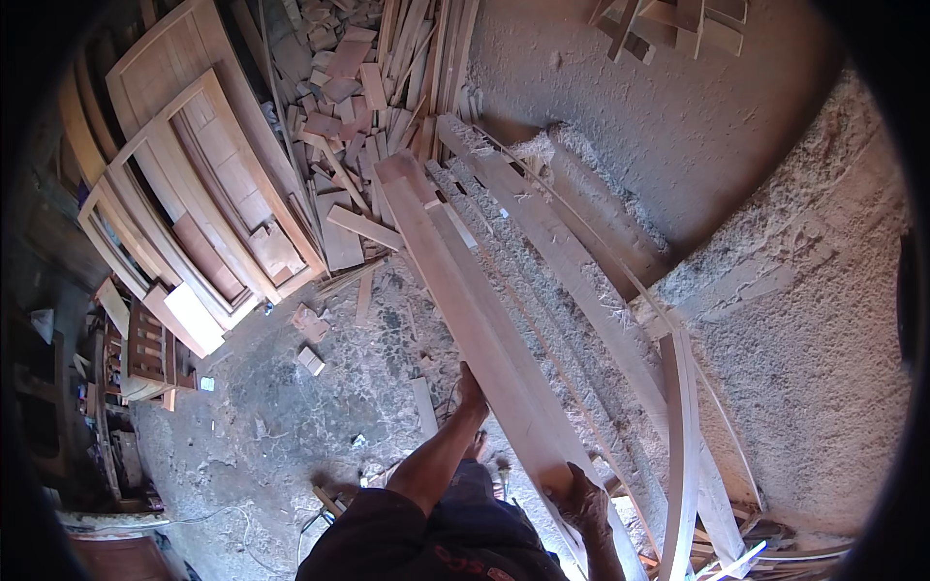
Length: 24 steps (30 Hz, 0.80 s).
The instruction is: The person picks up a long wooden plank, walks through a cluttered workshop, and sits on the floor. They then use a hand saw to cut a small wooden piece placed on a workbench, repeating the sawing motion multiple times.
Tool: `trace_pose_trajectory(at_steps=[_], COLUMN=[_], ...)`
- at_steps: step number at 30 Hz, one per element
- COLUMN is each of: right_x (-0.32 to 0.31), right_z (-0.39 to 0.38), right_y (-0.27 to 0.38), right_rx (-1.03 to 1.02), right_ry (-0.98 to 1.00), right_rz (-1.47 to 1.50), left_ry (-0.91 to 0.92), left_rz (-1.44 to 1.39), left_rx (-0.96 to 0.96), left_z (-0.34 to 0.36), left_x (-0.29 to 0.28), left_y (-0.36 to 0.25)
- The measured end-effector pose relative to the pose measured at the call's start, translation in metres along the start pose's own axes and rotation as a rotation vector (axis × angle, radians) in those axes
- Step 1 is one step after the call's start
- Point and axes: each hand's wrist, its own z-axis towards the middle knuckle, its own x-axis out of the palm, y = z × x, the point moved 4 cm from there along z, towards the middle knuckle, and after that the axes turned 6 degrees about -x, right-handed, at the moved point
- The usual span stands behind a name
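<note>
A long, pale wooden plank (484, 353) runs diagonally from the top middle down toward me at the lower right. My left hand (471, 392) holds its left edge around midway along, with the fingers partly hidden by the wood. Near the lower end, my right hand (581, 499) grips the same plank, thumb and fingers against it. Beside it on the right lie more long boards (572, 271) coated in shavings and sawdust, and a narrower wooden piece (678, 387) crosses them near the bottom right.
Wooden door frames (223, 174) lean in a stack at the upper left, beside a heap of offcuts (344, 82). A sawdust-covered floor (785, 387) spreads to the right, with wood pieces (668, 24) at the top. Small scraps (310, 360) lie on the concrete floor (262, 426).
</note>
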Motion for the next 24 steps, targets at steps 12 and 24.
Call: trace_pose_trajectory(at_steps=[12,24], right_x=[-0.003,-0.003], right_z=[-0.003,-0.012], right_y=[-0.001,0.004], right_rx=[-0.007,-0.112], right_ry=[0.015,-0.028], right_rz=[-0.023,-0.063], left_ry=[0.213,0.1], left_rz=[-0.067,0.029], left_rx=[-0.048,-0.071], left_z=[-0.036,-0.054], left_x=[0.031,0.018], left_y=[-0.024,0.005])
